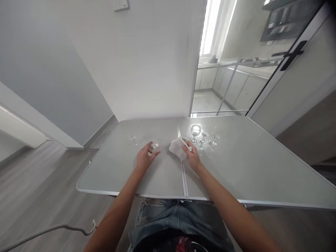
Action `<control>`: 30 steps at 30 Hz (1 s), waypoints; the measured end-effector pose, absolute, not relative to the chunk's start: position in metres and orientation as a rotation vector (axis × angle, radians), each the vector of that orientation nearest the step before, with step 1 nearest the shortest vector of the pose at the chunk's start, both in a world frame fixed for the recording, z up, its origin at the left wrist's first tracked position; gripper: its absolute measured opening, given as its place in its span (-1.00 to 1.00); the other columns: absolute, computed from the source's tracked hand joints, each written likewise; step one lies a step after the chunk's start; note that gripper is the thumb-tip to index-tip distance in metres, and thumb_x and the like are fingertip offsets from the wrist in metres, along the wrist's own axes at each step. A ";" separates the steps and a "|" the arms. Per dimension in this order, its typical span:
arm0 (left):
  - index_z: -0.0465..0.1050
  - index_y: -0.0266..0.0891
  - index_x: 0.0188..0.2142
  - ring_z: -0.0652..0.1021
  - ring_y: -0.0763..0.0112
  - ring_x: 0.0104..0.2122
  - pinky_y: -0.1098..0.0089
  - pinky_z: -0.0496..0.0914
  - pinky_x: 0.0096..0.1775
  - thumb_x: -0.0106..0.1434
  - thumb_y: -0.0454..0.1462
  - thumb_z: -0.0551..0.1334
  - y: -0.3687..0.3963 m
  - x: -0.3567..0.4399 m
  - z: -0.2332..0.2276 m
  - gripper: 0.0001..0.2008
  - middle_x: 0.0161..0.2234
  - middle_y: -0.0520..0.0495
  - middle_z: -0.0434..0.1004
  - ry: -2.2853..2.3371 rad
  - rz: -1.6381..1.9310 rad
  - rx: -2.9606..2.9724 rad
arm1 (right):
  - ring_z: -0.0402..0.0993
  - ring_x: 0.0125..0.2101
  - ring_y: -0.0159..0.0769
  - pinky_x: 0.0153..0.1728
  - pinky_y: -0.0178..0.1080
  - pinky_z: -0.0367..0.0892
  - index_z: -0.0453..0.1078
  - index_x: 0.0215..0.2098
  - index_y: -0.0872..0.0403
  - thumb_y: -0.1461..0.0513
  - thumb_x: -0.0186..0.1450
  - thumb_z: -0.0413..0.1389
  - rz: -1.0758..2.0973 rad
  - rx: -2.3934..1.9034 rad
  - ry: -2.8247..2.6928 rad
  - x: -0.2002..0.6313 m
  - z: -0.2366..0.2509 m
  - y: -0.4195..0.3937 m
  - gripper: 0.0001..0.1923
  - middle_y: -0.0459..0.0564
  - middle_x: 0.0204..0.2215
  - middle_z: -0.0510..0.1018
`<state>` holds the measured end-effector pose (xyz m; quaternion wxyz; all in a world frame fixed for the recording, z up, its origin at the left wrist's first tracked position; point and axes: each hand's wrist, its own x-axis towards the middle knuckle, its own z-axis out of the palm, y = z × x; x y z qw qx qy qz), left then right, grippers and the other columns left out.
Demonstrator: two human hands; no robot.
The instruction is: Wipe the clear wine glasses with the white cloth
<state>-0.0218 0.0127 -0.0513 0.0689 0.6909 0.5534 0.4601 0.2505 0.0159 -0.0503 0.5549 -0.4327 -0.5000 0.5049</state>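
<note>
My left hand (pixel 145 156) rests on the grey folding table (pixel 236 168) with its fingers closed around a small clear stemmed glass (pixel 154 147). My right hand (pixel 192 156) holds a white cloth (pixel 177 147) bunched just left of its fingers, near the table's centre seam. Three clear stemmed glasses (pixel 195 133) stand upright in a row just beyond the right hand. Another small clear glass (pixel 133 138) sits farther left on the table, beyond my left hand.
A white wall panel (pixel 147 63) stands behind the table's far edge. A glass door with a black handle (pixel 292 55) is at the right. A white cable (pixel 52 230) lies on the wood floor at lower left.
</note>
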 end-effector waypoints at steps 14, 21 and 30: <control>0.51 -0.17 0.04 0.59 0.35 -0.45 0.40 0.29 -0.40 0.27 0.10 0.25 0.018 0.012 -0.073 -0.49 -0.41 -0.10 0.62 1.419 0.946 2.985 | 0.21 -0.40 -0.32 -0.32 -0.26 0.18 0.14 0.06 -0.05 0.10 0.34 0.07 1.321 -0.741 -1.741 0.248 -0.058 0.010 -0.64 -0.15 -0.38 0.28; 0.55 -0.16 0.00 0.54 0.38 -0.53 0.41 0.22 -0.45 0.21 0.17 0.27 0.020 0.008 -0.077 -0.44 -0.50 -0.07 0.58 1.472 1.056 2.898 | 0.31 -0.30 -0.24 -0.16 -0.16 0.25 0.18 0.08 0.01 0.25 0.33 0.01 0.939 -0.730 -1.893 0.244 -0.059 0.008 -0.65 -0.03 -0.27 0.41; 0.53 -0.18 -0.02 0.54 0.44 -0.53 0.46 0.27 -0.44 0.21 0.18 0.26 0.019 0.008 -0.077 -0.44 -0.50 -0.03 0.60 1.450 1.050 2.813 | 0.33 -0.21 -0.17 -0.05 -0.07 0.24 0.24 0.09 0.04 0.35 0.21 0.02 0.823 -0.710 -1.945 0.243 -0.062 0.009 -0.54 0.02 -0.19 0.46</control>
